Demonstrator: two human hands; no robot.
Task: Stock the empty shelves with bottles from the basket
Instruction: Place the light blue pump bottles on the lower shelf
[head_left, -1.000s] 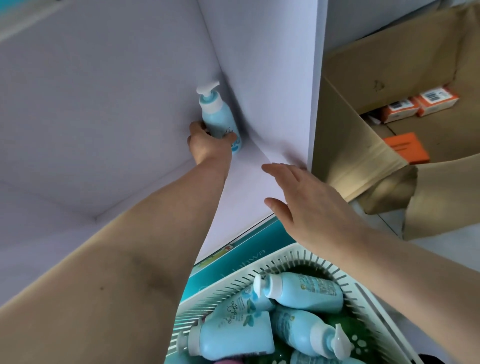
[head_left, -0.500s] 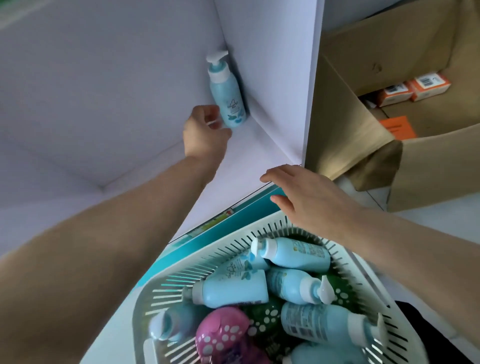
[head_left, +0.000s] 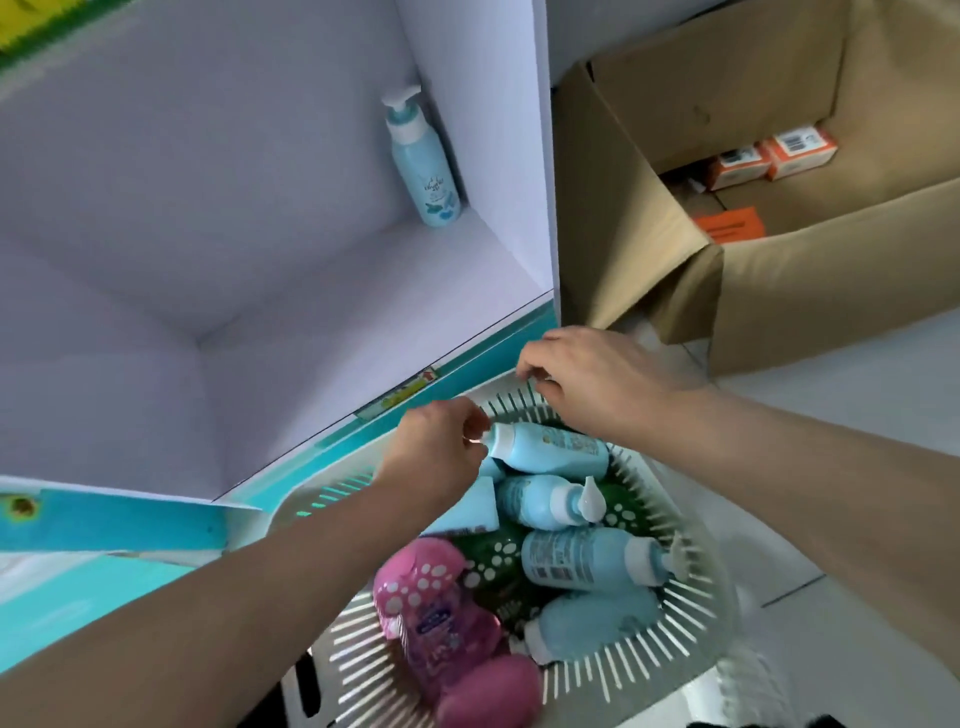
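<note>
One light blue pump bottle (head_left: 423, 171) stands upright in the far right corner of the white shelf (head_left: 363, 312). Below the shelf's front edge sits a white slotted basket (head_left: 701, 639) with several blue bottles and pink bottles (head_left: 436, 618) lying in it. My left hand (head_left: 436, 447) grips the white cap end of the topmost blue bottle (head_left: 550, 449), which lies on the pile. My right hand (head_left: 587, 379) is over the basket's far rim, fingers loosely curled, holding nothing.
An open cardboard box (head_left: 831, 291) stands to the right of the shelf with small orange boxes (head_left: 779, 156) inside. The shelf has a teal front strip (head_left: 467, 364) just above the basket. Pale floor lies at the right.
My left hand let go of the bottle on the shelf, came down to the basket and took hold of another blue bottle. My right hand drew back over the basket's rim.
</note>
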